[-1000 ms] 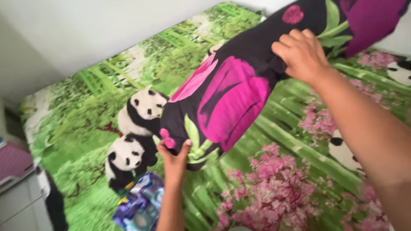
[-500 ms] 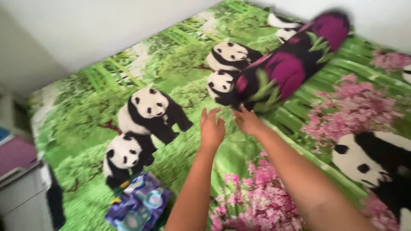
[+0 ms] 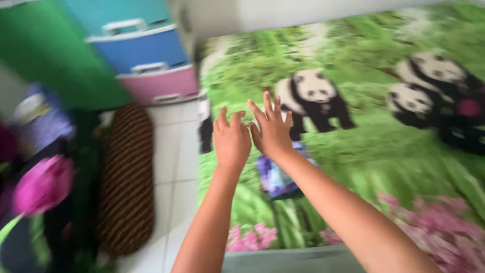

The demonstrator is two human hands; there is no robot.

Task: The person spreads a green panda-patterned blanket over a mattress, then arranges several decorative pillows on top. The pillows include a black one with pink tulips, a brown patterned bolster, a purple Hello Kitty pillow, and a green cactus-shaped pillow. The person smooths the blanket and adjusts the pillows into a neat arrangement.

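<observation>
Let go of the bolster within the last second; left lying blurred at the far right of the sheet. Left hand and right hand empty, fingers spread, side by side, just above a packet on the sheet. Counted: two hands, one packet, three pandas, three drawers, one rug.

Taking the bed as the landmark: a folded packet lies on it near its left edge, directly beneath the left hand and right hand, which hang side by side above it, almost touching. Left of the bed, on the floor, lies a mat. Behind the mat stands a stack of drawers (close by the bed's far left corner). A bolster rests on the bed at its right side.
</observation>
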